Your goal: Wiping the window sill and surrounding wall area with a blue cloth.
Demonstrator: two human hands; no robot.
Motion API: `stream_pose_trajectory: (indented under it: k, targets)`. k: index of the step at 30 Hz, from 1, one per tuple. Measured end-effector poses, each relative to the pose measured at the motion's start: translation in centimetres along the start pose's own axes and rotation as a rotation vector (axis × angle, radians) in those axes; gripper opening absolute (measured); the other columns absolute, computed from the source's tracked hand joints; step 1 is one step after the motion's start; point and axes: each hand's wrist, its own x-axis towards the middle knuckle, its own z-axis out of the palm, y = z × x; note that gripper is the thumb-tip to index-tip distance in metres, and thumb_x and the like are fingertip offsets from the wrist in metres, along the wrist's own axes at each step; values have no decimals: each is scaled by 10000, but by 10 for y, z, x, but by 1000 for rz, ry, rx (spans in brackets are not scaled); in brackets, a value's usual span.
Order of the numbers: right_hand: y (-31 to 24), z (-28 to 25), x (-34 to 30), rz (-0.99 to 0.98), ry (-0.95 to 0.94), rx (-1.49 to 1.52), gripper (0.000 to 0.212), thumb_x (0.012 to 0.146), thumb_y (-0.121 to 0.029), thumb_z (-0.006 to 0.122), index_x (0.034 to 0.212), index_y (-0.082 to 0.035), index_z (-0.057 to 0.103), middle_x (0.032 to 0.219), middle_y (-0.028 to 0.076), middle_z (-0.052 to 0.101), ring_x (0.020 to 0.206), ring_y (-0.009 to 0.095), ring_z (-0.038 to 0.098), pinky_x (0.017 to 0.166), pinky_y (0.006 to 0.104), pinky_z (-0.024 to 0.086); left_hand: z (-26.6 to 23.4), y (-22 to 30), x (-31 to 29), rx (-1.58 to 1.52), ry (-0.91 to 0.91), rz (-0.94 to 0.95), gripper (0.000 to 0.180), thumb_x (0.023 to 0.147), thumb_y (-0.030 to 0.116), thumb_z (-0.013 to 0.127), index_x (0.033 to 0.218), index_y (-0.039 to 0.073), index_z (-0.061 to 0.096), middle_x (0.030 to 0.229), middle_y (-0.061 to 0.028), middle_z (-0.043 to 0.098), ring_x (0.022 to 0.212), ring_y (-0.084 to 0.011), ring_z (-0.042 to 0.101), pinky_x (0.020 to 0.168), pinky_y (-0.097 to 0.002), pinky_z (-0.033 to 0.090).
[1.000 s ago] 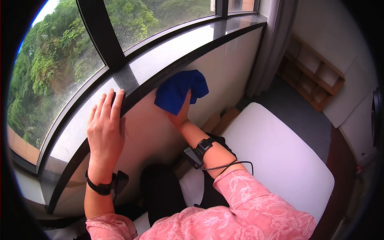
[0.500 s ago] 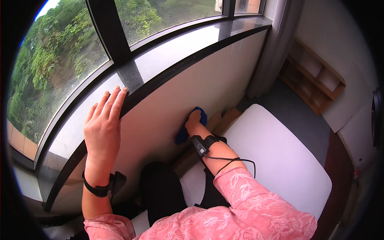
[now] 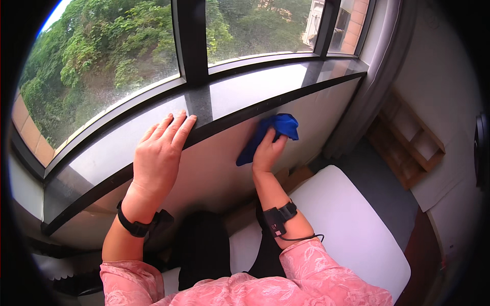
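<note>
My right hand (image 3: pixel 269 151) is closed on a blue cloth (image 3: pixel 282 125), which lies against the pale wall (image 3: pixel 316 104) under the window. Part of the cloth hangs down to the left of my fingers. Flat on the dark, glossy window sill (image 3: pixel 200 104) rests my left hand (image 3: pixel 159 155), its fingers stretched out and nothing in it. Both my forearms wear black straps with small dark devices, and a cable runs from the right one.
A white padded surface (image 3: pixel 352 219) lies to the right of my legs. Beyond it, a wooden shelf unit (image 3: pixel 408 135) leans near a grey curtain (image 3: pixel 383 66). Dark window frames (image 3: pixel 191 46) rise behind the sill, with trees outside.
My right hand has moved up the wall with the blue cloth, closer to the sill. The head view has shifted; my left hand stays on the sill.
</note>
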Motion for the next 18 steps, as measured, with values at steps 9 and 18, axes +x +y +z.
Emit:
stream_pose_trajectory:
  k: [9,18]
  targets:
    - [-43,41,-13,-556,-188,-172,405,1096,-237,502,1410,18,514,1427,247,518,1312,442,490,1147,475,342,-2,2,7,33,-32,-23,553,892,60,604,1437,151,580,1437,-76,633,1321,-258,608,1081,-440,481]
    - [-51,32,-58,-680,-484,-88,528,1034,-239,606,1508,-56,463,1485,153,535,1377,326,500,1196,449,326,1,0,1,-11,-17,-40,564,882,99,655,1438,118,564,1453,-86,623,1333,-274,602,1072,-455,491]
